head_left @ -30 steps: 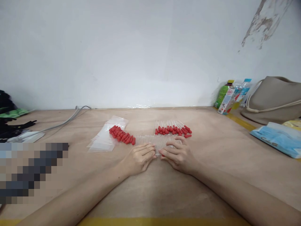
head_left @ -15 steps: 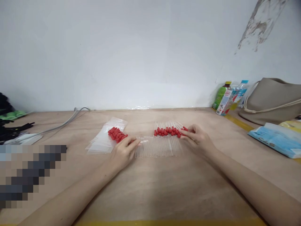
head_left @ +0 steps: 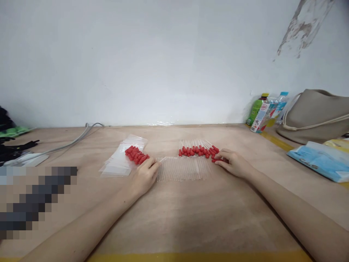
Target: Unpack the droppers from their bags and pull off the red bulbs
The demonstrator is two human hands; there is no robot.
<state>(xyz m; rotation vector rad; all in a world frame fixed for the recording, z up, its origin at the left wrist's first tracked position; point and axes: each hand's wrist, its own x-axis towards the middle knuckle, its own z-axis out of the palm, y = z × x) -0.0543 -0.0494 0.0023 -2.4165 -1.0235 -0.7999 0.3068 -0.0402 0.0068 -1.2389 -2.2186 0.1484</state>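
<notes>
A row of clear droppers (head_left: 182,168) with red rubber bulbs lies on the wooden table (head_left: 191,218). One cluster of red bulbs (head_left: 135,154) sits at the left, a second cluster of red bulbs (head_left: 199,150) at the back right. My left hand (head_left: 144,176) rests against the left end of the clear tubes, fingers curled together at the bulbs. My right hand (head_left: 233,163) lies at the right end, fingertips pinched on a red bulb at the edge of the row.
A stack of clear plastic bags (head_left: 121,162) lies left of the droppers. A grey cable (head_left: 68,143) runs at the back left. Bottles (head_left: 265,109), a beige bag (head_left: 319,114) and a blue packet (head_left: 319,160) stand at the right. A white wall is behind.
Both hands have moved apart from the middle of the dropper row to its two ends. The right hand has come down slightly to the red bulb at the right edge.
</notes>
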